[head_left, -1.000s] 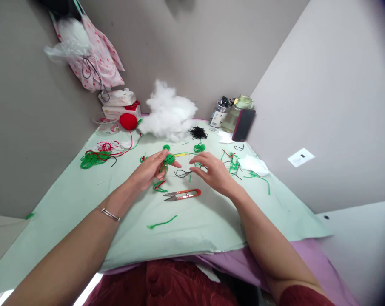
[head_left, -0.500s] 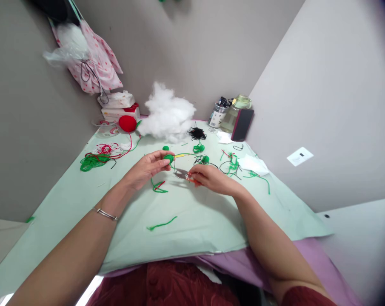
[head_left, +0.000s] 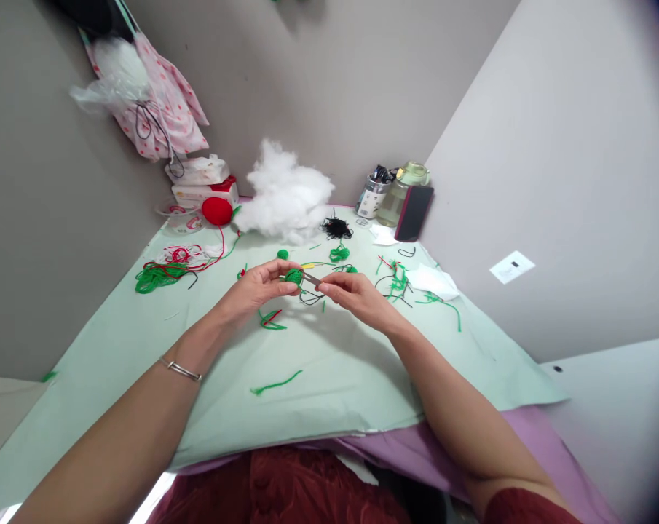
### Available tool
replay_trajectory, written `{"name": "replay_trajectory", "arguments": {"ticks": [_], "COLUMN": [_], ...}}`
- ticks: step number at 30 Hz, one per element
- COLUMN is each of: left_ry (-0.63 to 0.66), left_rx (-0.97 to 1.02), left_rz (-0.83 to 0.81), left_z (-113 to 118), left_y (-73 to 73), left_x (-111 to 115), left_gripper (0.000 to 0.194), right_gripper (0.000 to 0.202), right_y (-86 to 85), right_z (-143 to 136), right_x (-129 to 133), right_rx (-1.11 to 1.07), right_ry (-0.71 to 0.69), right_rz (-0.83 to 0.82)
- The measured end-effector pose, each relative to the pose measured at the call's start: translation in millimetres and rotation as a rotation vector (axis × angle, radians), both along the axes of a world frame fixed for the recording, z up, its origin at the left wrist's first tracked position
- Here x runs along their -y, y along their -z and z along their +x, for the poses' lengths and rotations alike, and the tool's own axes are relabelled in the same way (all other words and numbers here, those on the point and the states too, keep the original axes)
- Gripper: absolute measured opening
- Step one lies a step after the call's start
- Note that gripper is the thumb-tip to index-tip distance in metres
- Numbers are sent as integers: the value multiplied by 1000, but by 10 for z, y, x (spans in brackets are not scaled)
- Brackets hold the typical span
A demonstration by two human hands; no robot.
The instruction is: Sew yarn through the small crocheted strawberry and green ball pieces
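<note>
Between the thumb and fingers of my left hand (head_left: 268,282) is a small green crocheted ball (head_left: 293,276). My right hand (head_left: 356,295) grips scissors (head_left: 312,279), their grey blades slightly apart and pointing at the ball's right side; the handles are hidden in the hand. Dark thread (head_left: 310,298) loops just under the blades. A short green yarn snippet (head_left: 323,307) lies below, near my right fingers. Behind the hands a thin yellow tool (head_left: 308,266) shows in part. A smaller green ball (head_left: 282,255) rests beyond my left fingers.
White stuffing (head_left: 288,193) is heaped at the back, beside a red yarn ball (head_left: 217,211). Green yarn (head_left: 159,278) lies left, yarn scraps (head_left: 397,276) right. A phone (head_left: 415,213) leans against a bottle (head_left: 395,204). A green strand (head_left: 276,383) lies near the front.
My right hand has moved up and brought the blades against the green ball; the orange handle is now out of sight. A green snippet now shows on the table below.
</note>
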State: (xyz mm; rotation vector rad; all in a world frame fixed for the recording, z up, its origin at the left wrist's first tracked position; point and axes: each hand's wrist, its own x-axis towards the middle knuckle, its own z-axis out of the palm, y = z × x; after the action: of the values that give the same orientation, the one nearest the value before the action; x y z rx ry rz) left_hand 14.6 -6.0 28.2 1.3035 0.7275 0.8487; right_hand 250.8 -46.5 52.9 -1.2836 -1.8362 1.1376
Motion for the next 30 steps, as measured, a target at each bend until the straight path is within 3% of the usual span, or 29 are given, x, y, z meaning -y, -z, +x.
{"name": "replay_trajectory", "arguments": {"ticks": [15,21,24,28,30], "left_ry": [37,45,4,-54,-45], "left_rx": [-25,-6,58,141,160], "left_rz": [-26,-25,-54,-123,-128], "left_z": [44,45,36,12,13], "left_y": [-12,-28,-26,-45,-57], "left_x": [57,57,37,6,8], "left_gripper": [33,33,36,36,33], "right_gripper": [40,43,38,30,30], "right_y": [-9,6,-15,-50,-36], "right_z": [-35,-19,98,226,190], "right_x": [26,8,-22,-51,-47], "right_rx": [53,-46,-138,-5,53], "right_ry": [37,41,-54,-366,-334], "right_rz": [105,41,-34,-166,-135]}}
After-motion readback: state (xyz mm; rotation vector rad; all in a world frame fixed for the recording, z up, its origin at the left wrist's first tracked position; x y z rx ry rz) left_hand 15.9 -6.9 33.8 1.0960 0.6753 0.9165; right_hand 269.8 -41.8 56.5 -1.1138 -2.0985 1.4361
